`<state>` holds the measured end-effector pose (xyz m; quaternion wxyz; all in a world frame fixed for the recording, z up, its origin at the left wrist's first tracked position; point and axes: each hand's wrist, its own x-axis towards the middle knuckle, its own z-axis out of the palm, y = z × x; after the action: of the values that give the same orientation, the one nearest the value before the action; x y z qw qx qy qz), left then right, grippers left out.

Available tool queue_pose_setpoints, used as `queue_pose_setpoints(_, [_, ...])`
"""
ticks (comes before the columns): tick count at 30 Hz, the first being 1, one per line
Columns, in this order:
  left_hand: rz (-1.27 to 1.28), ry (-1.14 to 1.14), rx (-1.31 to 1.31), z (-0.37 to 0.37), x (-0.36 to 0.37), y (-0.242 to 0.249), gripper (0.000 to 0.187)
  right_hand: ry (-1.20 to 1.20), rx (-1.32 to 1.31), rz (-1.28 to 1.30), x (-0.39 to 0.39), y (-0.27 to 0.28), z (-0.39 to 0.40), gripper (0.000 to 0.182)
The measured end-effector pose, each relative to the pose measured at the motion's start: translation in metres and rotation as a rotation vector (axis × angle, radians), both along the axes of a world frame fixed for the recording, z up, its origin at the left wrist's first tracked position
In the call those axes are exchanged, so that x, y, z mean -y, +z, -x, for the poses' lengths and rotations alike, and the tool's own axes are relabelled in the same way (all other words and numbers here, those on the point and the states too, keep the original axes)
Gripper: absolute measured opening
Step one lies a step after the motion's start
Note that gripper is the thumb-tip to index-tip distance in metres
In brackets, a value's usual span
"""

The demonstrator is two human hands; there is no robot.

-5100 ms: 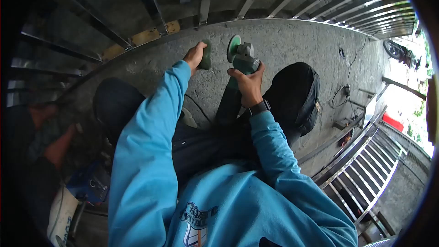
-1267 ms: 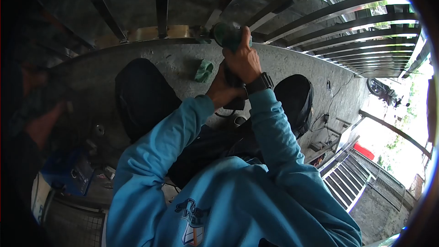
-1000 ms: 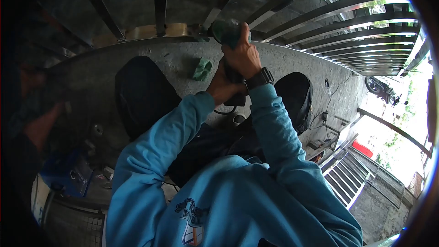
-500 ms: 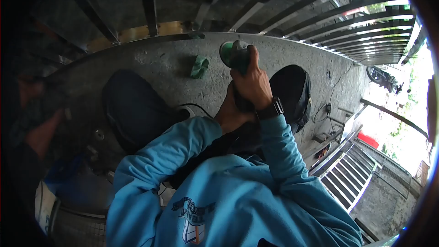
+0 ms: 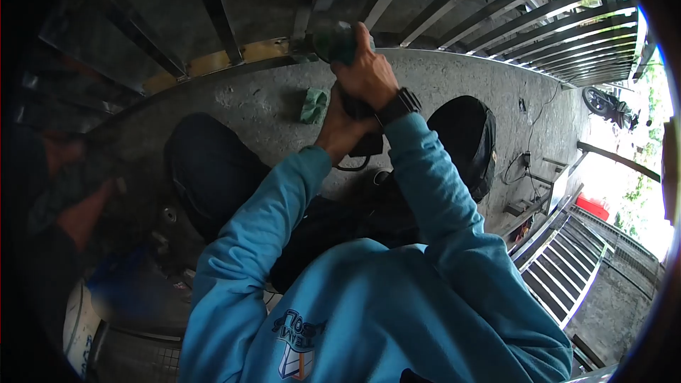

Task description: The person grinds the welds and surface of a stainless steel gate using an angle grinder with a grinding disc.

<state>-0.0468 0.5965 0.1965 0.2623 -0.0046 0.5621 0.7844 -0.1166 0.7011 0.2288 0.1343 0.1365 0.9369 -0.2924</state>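
In the head view, both hands are wrapped round an angle grinder [image 5: 367, 146] with a round green disc [image 5: 332, 41] at its front. My right hand [image 5: 367, 76], below a wrist with a black watch, grips the front of the body, close behind the disc. My left hand [image 5: 340, 126] is closed round the rear of the body, nearer to me. The disc overlaps the lower rail of a metal barred frame [image 5: 269, 50] in this view. A crumpled green piece [image 5: 314, 106] lies on the concrete floor beside my left hand.
Another person's bare limbs [image 5: 86, 214] show in the dark at left. A cable with a black plug box [image 5: 526, 159] runs along the floor at right. Beyond are a smaller barred frame [image 5: 565, 266], a red object [image 5: 593, 206] and a motorbike [image 5: 608, 108].
Both hands have pushed the grinder forward and slightly left, away from my body. Its disc has gone from above the floor to the frame's lower rail.
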Motion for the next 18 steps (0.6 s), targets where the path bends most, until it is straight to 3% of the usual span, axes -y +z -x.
queue_pose_setpoints(2, [-0.047, -0.031, 0.168, 0.008, 0.002, 0.003, 0.093, -0.006, 0.024, -0.018, 0.002, 0.001, 0.006, 0.090])
queue_pose_setpoints(5, [-0.074, -0.031, 0.201, 0.011, 0.002, -0.003, 0.089, 0.010, 0.019, 0.018, 0.003, 0.003, 0.011, 0.089])
queue_pose_setpoints(15, [-0.051, -0.078, 0.222, 0.000, 0.008, 0.009, 0.093, -0.025, -0.004, 0.009, 0.004, 0.002, -0.010, 0.084])
queue_pose_setpoints(18, [-0.136, -0.076, 0.347, -0.027, 0.003, 0.018, 0.098, -0.027, 0.039, -0.007, -0.002, 0.016, -0.037, 0.084])
